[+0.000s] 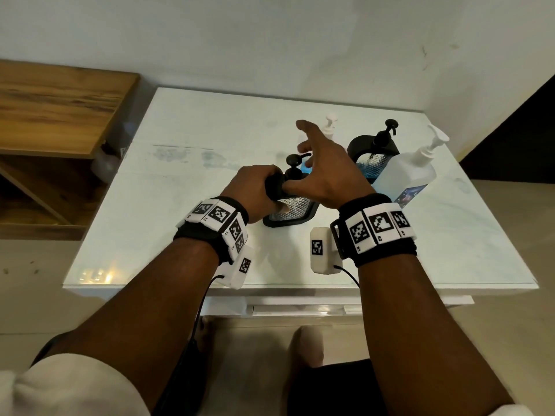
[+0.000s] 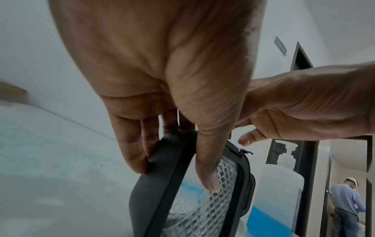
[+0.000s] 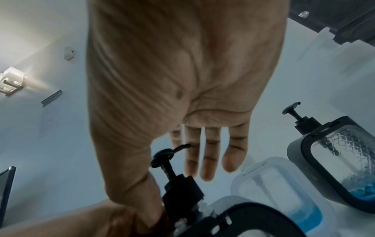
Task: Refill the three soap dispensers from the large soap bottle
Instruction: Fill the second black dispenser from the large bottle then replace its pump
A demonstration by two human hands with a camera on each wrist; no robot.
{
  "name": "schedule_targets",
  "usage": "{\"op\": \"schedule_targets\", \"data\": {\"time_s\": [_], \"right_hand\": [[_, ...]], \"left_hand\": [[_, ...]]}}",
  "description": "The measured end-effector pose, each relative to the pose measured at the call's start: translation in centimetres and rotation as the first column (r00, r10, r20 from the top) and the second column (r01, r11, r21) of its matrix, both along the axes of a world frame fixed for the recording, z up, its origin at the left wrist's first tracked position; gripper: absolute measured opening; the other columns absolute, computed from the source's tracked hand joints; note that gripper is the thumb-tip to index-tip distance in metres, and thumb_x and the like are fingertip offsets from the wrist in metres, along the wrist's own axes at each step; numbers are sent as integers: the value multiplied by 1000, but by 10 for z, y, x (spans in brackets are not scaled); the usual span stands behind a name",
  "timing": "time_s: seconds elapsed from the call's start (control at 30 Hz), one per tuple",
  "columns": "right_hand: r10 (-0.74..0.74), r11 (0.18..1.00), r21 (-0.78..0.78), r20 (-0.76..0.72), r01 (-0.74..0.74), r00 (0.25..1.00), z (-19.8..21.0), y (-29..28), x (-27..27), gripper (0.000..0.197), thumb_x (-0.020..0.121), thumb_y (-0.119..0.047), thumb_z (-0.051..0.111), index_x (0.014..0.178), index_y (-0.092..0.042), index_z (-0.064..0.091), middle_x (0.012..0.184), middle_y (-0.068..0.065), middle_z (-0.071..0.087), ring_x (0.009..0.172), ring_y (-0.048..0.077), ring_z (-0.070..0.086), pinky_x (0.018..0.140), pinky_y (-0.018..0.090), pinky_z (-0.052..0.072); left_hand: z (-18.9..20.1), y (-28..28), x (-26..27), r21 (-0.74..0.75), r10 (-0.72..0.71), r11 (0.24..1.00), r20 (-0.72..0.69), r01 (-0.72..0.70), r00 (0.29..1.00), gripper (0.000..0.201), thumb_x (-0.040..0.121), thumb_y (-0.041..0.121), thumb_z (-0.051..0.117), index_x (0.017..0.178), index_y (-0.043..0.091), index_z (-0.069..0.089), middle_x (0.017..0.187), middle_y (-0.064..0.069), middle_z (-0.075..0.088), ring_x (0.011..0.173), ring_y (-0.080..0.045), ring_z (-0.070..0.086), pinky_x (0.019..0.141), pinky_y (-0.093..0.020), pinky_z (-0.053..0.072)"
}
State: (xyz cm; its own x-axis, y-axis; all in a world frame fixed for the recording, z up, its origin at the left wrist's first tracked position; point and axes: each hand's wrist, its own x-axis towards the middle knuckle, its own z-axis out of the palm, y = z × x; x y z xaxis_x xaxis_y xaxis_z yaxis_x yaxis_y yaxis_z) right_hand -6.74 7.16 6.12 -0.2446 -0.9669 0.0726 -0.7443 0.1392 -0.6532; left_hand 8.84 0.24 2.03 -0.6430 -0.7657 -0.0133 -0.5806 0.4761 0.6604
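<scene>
**Q:** Where does the pump (image 1: pixel 292 161) lie from the right hand (image 1: pixel 327 172)?

**A:** Just under the palm. The near dispenser (image 1: pixel 293 209) stands on the table (image 1: pixel 180 211), nearer the front edge than the wall. Its pump stem runs up along the dispenser's long axis, towards the hand. The fingers (image 3: pixel 211 152) are straight and spread and hold nothing. The right thumb (image 1: pixel 289 184) lies against the collar (image 3: pixel 180 187).

**Q:** And the left hand (image 1: pixel 255 190)?

**A:** It grips the dispenser's shoulder, fingers curled over the black frame, left thumb (image 2: pixel 209 176) pressed on the ribbed window. It looks like the bracing hand. The right is nearer the pump, so unscrewing probably falls to it: close round the collar, turn about the upright axis, lift straight up.

**Q:** Room to move?

**A:** Open above and to the left. The bottle (image 1: pixel 402 175) stands near on the right. The white dispenser (image 1: pixel 330 127) and far dispenser (image 1: pixel 372 151) stand just behind the fingertips, so a wide swing of the wrist could knock them. Blue soap sits low in all three dispensers; none looks refilled.
</scene>
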Motion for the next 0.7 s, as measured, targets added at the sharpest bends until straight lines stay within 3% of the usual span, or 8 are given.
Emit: {"op": "schedule_targets", "data": {"time_s": [0.1, 0.2, 0.23, 0.3, 0.43, 0.5, 0.57, 0.7], "right_hand": [[-139, 990, 8, -105, 140, 985, -5, 0, 4, 93, 65, -51, 91, 141, -24, 45, 111, -1, 64, 106, 21, 63, 90, 38, 54], [-165, 986, -35, -110, 162, 980, -7, 1, 7, 73, 66, -46, 90, 123, -24, 51, 90, -14, 66, 86, 9, 66, 82, 37, 57], [-139, 990, -36, -83, 137, 987, -7, 1, 7, 69, 68, -38, 89, 124, -24, 51, 84, -17, 64, 79, 0, 65, 82, 35, 58], [-60, 998, -25, -21, 59, 998, -6, 0, 7, 73, 70, -31, 86, 133, -25, 49, 86, -16, 67, 77, -3, 65, 85, 36, 58], [-42, 999, 18, -64, 43, 997, -6, -1, 5, 101, 62, -52, 77, 151, -29, 34, 108, -9, 65, 98, 11, 63, 103, 46, 50], [-104, 994, 34, -100, 108, 990, -8, -1, 3, 99, 66, -51, 83, 149, -25, 37, 101, -7, 64, 101, 16, 62, 98, 44, 52], [-153, 988, -16, -97, 152, 983, -10, -1, 3, 89, 66, -48, 87, 140, -23, 44, 87, -5, 68, 92, 19, 67, 86, 42, 57], [-171, 981, -100, -18, 168, 985, -7, -1, 6, 68, 68, -35, 84, 126, -22, 52, 77, -8, 71, 79, 12, 69, 77, 39, 59]], "left_hand": [[-2, -1, 0, 3, 1, 1000, -5, -1, 1000, 46, 72, 20, 88, 111, 11, 68, 100, -4, 70, 90, -22, 60, 79, -32, 49], [-3, -1, 0, 9, 2, 1000, -11, -2, 1000, 45, 71, 20, 89, 110, 11, 68, 96, -2, 68, 86, -20, 57, 76, -29, 46], [-3, -1, 0, 10, 3, 1000, -12, -3, 1000, 45, 71, 19, 88, 111, 12, 68, 95, 0, 66, 87, -20, 57, 76, -28, 45], [-3, -1, 0, 5, 2, 1000, -10, -2, 1000, 46, 72, 18, 88, 113, 13, 68, 97, 1, 65, 89, -21, 58, 77, -28, 44], [-3, -2, -1, 6, 2, 1000, -11, -2, 1000, 50, 72, 18, 88, 118, 14, 68, 104, -3, 68, 90, -19, 57, 82, -32, 50], [-4, -2, -1, 5, 5, 1000, -11, -4, 1000, 50, 72, 19, 88, 117, 13, 68, 104, -3, 69, 90, -19, 57, 82, -32, 50], [-4, -2, 0, 1, 2, 1000, -15, -2, 1000, 48, 72, 19, 88, 115, 12, 68, 101, -3, 68, 88, -19, 56, 79, -30, 47], [-5, -3, -1, -14, -7, 1000, -10, 7, 1000, 44, 71, 20, 88, 109, 12, 67, 94, 0, 65, 86, -20, 55, 74, -26, 40]]}}
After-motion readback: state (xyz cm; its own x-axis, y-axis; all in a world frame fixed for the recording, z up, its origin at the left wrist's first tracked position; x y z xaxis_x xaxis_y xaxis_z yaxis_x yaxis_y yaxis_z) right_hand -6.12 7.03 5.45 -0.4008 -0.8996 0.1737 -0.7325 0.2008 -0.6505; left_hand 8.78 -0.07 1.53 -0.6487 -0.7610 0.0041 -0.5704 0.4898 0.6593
